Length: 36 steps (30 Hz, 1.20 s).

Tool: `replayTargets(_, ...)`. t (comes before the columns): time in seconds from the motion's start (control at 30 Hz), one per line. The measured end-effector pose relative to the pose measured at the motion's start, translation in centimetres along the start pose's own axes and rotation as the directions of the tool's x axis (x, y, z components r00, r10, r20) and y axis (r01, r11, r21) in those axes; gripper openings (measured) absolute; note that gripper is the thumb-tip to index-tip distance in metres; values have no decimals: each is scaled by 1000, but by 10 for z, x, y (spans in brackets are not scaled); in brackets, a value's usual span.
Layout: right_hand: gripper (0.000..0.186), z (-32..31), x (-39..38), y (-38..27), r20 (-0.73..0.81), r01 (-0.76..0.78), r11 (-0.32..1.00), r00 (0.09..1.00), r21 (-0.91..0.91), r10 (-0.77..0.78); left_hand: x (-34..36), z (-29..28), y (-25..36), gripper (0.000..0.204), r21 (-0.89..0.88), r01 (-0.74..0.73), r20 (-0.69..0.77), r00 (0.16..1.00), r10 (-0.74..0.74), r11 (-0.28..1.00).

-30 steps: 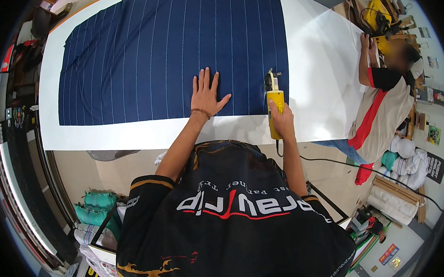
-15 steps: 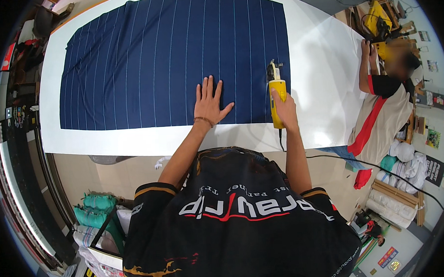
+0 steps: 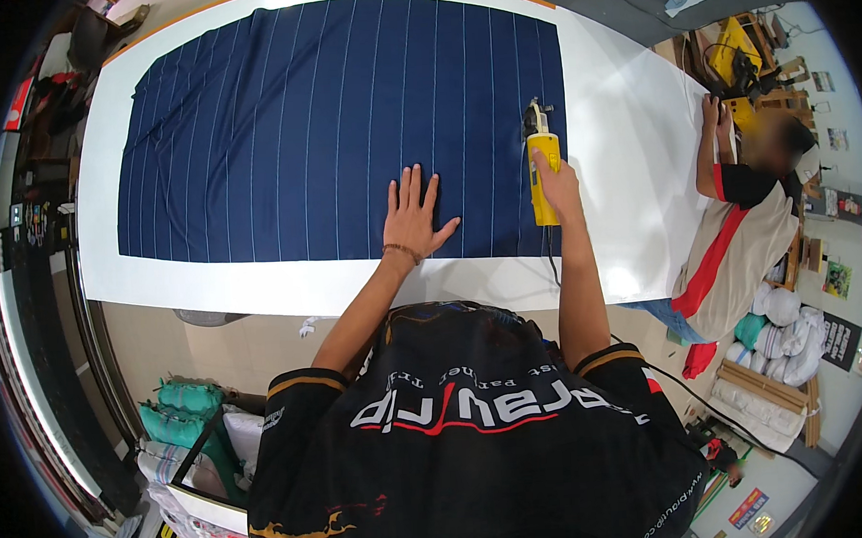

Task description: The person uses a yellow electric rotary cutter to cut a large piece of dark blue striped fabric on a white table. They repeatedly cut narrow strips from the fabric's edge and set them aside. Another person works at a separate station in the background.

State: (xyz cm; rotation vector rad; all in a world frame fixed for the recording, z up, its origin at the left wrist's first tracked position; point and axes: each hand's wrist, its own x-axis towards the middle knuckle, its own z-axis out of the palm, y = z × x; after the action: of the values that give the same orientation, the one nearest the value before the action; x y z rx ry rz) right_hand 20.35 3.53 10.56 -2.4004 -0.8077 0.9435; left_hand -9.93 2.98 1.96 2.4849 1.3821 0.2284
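Observation:
Dark blue fabric (image 3: 300, 130) with thin light stripes is spread over a white table (image 3: 628, 145), with some wrinkles at its left end. Flat on the cloth near its front edge lies my left hand (image 3: 412, 224), fingers spread. My right hand (image 3: 559, 188) is wrapped round the yellow body of an electric fabric cutter (image 3: 543, 182). The cutter's metal head points away from me, over the fabric close to its right edge and along a stripe. A dark cord trails from its near end, past my right forearm.
Another person (image 3: 737, 227) leans at the table's right end, both hands at its edge. Behind them stand yellow equipment (image 3: 732, 46) and white bundles (image 3: 790, 340). Green wrapped bundles (image 3: 182, 410) lie at lower left. A long machine (image 3: 51, 382) runs along the left side.
My right hand has pushed the cutter farther away from me along the fabric's right side. The left hand stays flat on the cloth; the whole view has shifted slightly.

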Motion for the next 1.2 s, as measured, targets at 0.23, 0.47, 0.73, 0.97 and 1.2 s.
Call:
replayTargets(0.23,72,-1,33,-12,14,55,995,998,78,-56,1,-1,1,96,-3,6,23,1000,-6,1000)
replayTargets(0.47,70,-4,52,-41,31,27,994,999,107,-31,1,0,-1,96,-8,16,41,999,-16,1000)
replayTargets(0.73,73,-3,95,-54,5,62,993,998,104,-63,2,-2,0,95,-4,12,47,999,-12,1000)
replayTargets(0.97,75,-6,115,-86,25,61,991,998,119,-65,1,2,-1,97,-35,6,16,1000,-5,999)
replayTargets(1.2,80,-7,159,-92,2,75,995,997,66,-75,3,-1,-1,96,-71,7,31,1000,-5,997)
